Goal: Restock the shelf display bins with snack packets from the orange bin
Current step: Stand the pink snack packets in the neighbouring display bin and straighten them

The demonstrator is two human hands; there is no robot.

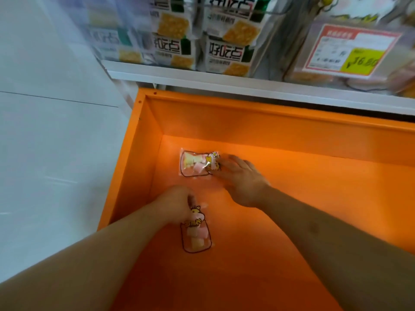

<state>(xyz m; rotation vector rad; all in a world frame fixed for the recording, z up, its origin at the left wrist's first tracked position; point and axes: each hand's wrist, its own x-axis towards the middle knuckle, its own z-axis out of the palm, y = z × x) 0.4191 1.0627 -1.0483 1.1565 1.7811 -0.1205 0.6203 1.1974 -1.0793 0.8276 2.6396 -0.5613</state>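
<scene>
Both my arms reach down into the orange bin (292,140). My left hand (175,204) pinches the top edge of a clear snack packet (197,237) with pink and yellow sweets, which hangs or lies just below the fingers. A second clear snack packet (194,163) lies flat on the bin floor near the far left corner. My right hand (241,176) is spread flat, its fingertips touching that packet's right end.
A white shelf edge (202,78) runs above the bin. On it stand display bins of cracker packets (229,25) and a clear bin with a red and yellow price label (350,51). White floor (56,142) lies to the left.
</scene>
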